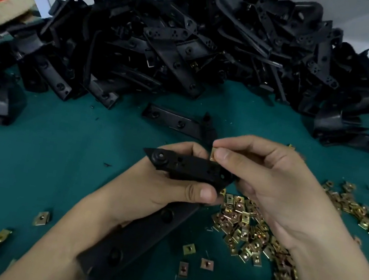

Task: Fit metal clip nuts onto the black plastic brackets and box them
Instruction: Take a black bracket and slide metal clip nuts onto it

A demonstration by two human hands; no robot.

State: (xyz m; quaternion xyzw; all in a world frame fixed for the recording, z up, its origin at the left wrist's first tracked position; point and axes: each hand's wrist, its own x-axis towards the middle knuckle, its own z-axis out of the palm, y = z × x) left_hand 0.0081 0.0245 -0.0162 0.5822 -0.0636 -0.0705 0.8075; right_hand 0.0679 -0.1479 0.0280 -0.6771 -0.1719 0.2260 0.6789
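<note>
— Where is the part being worked on?

— The left hand (pixel 171 187) has its grip clamped round a long black plastic bracket (pixel 188 167), thumb on the near edge and fingers curled behind it, holding it above the green-covered desk (pixel 55 155). A black strip runs on down under the left wrist and forearm. The palm hides the join, so I cannot tell whether it is the same piece.

— And the other hand?

— The right hand (pixel 268 184) pinches a small brass-coloured metal clip nut (pixel 213 153) between thumb and forefinger, grip closed on it, at the bracket's far edge near its right end. Only a sliver of the nut shows, and the fingertips hide whether it sits on the edge.

— What else lies about?

— A heap of brass-coloured clip nuts (pixel 245 224) lies on the desk under and beside the right hand, partly covered by the wrist and cut off at the right and bottom. A few loose clip nuts (pixel 41 218) lie at the lower left, blurred. A single black bracket (pixel 174 121) lies flat just beyond the hands. Behind it a big pile of black plastic brackets (pixel 182 42) spans the desk, too dark and tangled to count. A cardboard box (pixel 4 2) at the upper left is blurred.
</note>
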